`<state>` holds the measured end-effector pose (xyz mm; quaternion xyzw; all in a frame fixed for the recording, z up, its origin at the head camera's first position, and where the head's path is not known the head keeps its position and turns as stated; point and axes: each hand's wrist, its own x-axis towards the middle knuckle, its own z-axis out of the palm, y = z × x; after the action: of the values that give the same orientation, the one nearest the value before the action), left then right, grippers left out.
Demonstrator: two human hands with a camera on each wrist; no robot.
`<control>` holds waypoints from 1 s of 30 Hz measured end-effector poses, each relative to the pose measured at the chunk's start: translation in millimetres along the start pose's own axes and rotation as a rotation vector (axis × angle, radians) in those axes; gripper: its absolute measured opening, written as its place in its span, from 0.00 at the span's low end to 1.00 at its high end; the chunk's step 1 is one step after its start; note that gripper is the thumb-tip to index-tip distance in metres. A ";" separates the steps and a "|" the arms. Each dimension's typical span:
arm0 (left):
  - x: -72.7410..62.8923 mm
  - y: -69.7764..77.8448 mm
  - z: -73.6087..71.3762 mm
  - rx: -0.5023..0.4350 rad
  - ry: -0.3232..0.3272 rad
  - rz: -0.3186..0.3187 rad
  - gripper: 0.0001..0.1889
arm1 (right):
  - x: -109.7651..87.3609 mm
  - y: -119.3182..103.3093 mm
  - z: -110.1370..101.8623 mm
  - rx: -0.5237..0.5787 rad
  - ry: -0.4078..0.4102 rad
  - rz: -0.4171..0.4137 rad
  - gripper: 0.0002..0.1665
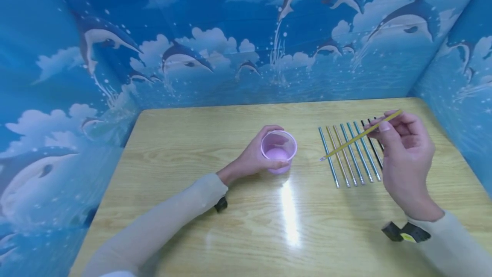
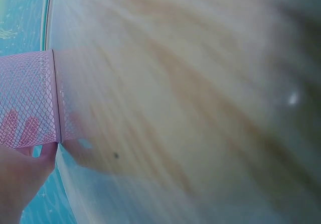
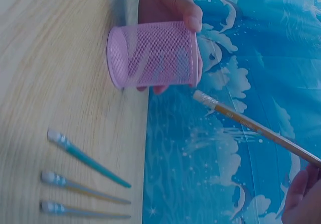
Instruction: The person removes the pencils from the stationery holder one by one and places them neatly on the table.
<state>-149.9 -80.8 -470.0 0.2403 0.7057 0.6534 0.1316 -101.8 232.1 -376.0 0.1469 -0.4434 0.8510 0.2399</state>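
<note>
A pink mesh pen cup (image 1: 278,138) stands on the wooden table, its mouth facing up. My left hand (image 1: 255,155) wraps round it, thumb on the near side and fingers at the back; the left wrist view shows fingers through the mesh (image 2: 27,83). To the right, my right hand (image 1: 407,157) pinches a yellow pencil (image 1: 355,138) between thumb and fingers, above the table. That pencil slants down leftward, its eraser end leading. In the right wrist view the eraser (image 3: 203,97) is beside the cup's rim (image 3: 194,58).
Beneath the held pencil, several pencils lie side by side on the table: a teal one (image 1: 328,157) leftmost, then gold and pinkish ones, more teal, and black ones (image 1: 370,140) partly behind my right hand. Blue dolphin-print cloth (image 1: 230,67) walls the table's back and sides.
</note>
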 end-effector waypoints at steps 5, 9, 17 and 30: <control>1.1 0.3 -0.7 0.012 -0.019 -0.008 0.49 | 7.4 -9.0 -14.1 0.020 0.021 0.036 0.11; 1.5 1.1 -0.8 0.013 -0.026 -0.010 0.49 | 15.5 -16.9 -29.0 -0.075 0.000 0.063 0.12; 0.4 1.0 -0.2 0.012 -0.013 -0.016 0.49 | 36.0 -22.1 -63.3 -0.332 -0.044 0.142 0.09; 1.0 -0.6 -1.7 0.029 -0.009 -0.023 0.47 | 66.9 -26.8 -116.3 -1.142 -0.193 0.393 0.16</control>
<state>-151.7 -81.7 -470.3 0.2370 0.7172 0.6404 0.1391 -148.0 359.9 -392.3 -0.0129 -0.8680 0.4902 0.0778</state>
